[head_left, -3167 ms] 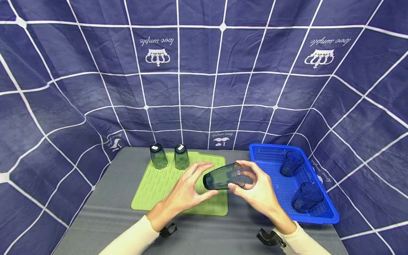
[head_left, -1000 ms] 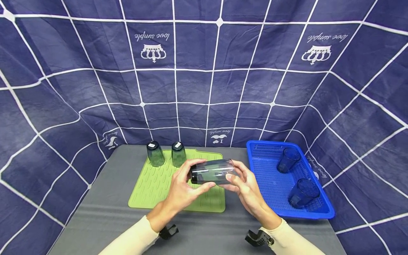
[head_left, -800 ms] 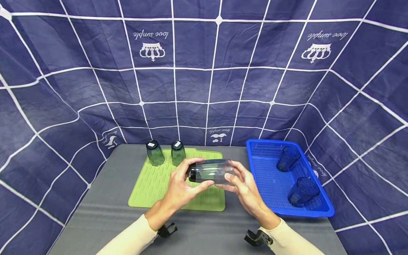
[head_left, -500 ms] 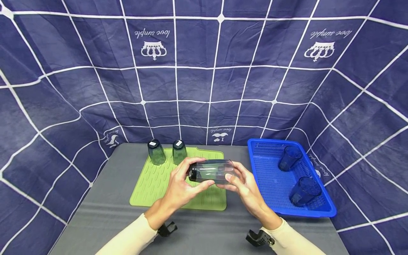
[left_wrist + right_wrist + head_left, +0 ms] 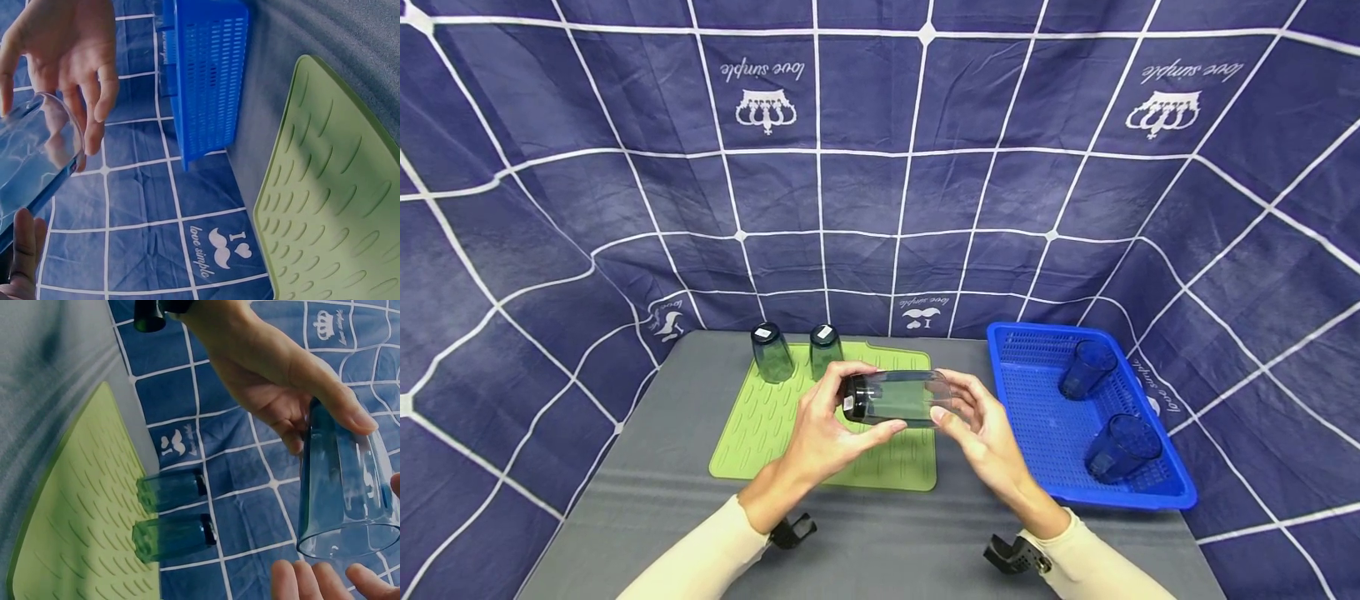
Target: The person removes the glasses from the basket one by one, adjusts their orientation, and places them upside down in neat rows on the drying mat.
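Observation:
A tinted drinking glass (image 5: 897,397) lies sideways in the air above the green mat, base to the left and rim to the right. My left hand (image 5: 822,435) grips the base end, fingers over the top and thumb along the lower side. At the rim end, my right hand (image 5: 992,437) holds the glass with its thumb in front and fingers behind. In the right wrist view, the left thumb presses the wall of the glass (image 5: 344,481). A pale sticker shows on the base.
Two similar glasses (image 5: 772,354) (image 5: 825,354) stand upside down at the back of the ribbed green mat (image 5: 760,442). To the right, a blue plastic basket (image 5: 1037,433) holds two glasses (image 5: 1086,371) (image 5: 1122,448). Blue gridded cloth (image 5: 865,200) hangs behind the grey table.
The left hand, earlier apart from the glass, has taken hold of its base. The glass has levelled, shifted left and turned, bringing the base sticker into view.

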